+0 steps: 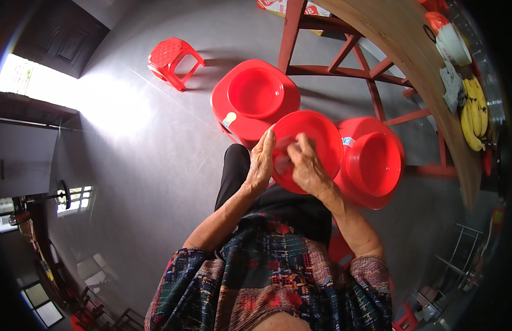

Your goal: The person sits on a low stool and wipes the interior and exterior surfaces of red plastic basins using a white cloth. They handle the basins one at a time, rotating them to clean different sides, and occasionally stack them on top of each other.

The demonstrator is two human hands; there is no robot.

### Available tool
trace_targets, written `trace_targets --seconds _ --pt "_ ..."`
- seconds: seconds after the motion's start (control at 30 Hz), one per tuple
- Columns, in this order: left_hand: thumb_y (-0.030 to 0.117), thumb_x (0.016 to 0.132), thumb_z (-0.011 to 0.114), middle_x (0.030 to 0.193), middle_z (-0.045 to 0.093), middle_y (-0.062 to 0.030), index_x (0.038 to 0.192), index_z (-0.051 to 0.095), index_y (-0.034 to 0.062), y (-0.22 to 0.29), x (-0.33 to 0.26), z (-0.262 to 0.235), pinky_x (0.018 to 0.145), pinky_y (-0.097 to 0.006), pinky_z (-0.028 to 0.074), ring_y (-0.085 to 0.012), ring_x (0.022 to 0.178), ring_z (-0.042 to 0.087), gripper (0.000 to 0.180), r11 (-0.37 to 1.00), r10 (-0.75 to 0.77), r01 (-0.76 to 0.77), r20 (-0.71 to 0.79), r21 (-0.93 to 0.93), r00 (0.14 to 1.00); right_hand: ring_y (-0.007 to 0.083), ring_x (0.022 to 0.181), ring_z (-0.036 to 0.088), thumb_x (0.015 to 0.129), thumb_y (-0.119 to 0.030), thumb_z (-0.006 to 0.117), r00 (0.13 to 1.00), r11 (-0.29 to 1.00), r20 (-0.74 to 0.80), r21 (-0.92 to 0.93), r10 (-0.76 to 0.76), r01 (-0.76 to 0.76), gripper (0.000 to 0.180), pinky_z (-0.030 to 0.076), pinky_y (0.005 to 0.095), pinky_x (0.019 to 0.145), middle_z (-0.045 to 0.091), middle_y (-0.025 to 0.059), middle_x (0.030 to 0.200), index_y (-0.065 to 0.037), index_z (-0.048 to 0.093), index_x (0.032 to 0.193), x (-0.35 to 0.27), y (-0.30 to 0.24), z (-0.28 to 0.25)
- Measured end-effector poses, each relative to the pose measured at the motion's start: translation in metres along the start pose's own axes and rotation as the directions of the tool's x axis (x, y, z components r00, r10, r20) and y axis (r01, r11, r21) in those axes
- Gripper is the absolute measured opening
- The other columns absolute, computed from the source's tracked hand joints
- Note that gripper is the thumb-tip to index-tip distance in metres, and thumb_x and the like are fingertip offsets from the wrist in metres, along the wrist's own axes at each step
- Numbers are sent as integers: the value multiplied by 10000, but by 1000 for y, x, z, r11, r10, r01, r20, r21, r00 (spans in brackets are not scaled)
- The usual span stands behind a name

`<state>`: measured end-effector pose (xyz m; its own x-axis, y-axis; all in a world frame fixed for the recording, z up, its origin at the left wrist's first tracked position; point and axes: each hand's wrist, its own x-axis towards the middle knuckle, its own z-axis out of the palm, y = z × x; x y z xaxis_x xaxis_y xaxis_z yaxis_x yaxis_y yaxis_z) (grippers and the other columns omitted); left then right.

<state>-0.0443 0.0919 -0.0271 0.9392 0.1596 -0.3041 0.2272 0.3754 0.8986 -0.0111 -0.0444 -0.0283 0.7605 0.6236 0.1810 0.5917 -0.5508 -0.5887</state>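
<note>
Over my lap I hold a round red plastic bowl, tilted so that its inside faces up toward me. My left hand grips the rim at the left, thumb along the edge. Inside the bowl is my right hand, fingers closed on a pale, cloth-like thing that motion blurs. Just beyond, a red bowl rests on a red plastic stool. To the right, another red bowl sits on a second red stool.
A small red stool stands farther off on the grey floor. At the right is a wooden table with red legs, bearing bananas, a grey cloth and a white container. A dark door is far left.
</note>
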Motion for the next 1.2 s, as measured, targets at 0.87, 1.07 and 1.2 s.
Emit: trace_targets --seconds 0.87,1.07,1.2 --pt "394 1000 364 1102 613 -86 1290 499 41 8 1 6 895 -275 423 -143 1018 539 477 944 187 -163 -56 287 981 421 845 613 731 -73 638 963 977 251 159 100 -143 298 495 471 704 618 249 830 -12 542 1007 -28 -8 -1" --pt "383 1014 302 1143 582 -96 1325 451 42 -1 -2 12 913 -276 407 -158 1038 527 486 952 207 -208 28 224 978 195 816 597 872 -41 499 883 531 -102 829 457 -179 148 485 314 680 574 134 904 -22 494 1019 26 -27 -2" --pt "402 1012 303 1097 587 -59 1343 444 58 19 -1 9 855 -259 432 -101 978 516 498 994 46 -37 -84 100 995 163 852 567 844 13 485 989 788 17 602 146 -126 196 479 306 755 563 87 938 -7 507 1037 19 -33 -18"
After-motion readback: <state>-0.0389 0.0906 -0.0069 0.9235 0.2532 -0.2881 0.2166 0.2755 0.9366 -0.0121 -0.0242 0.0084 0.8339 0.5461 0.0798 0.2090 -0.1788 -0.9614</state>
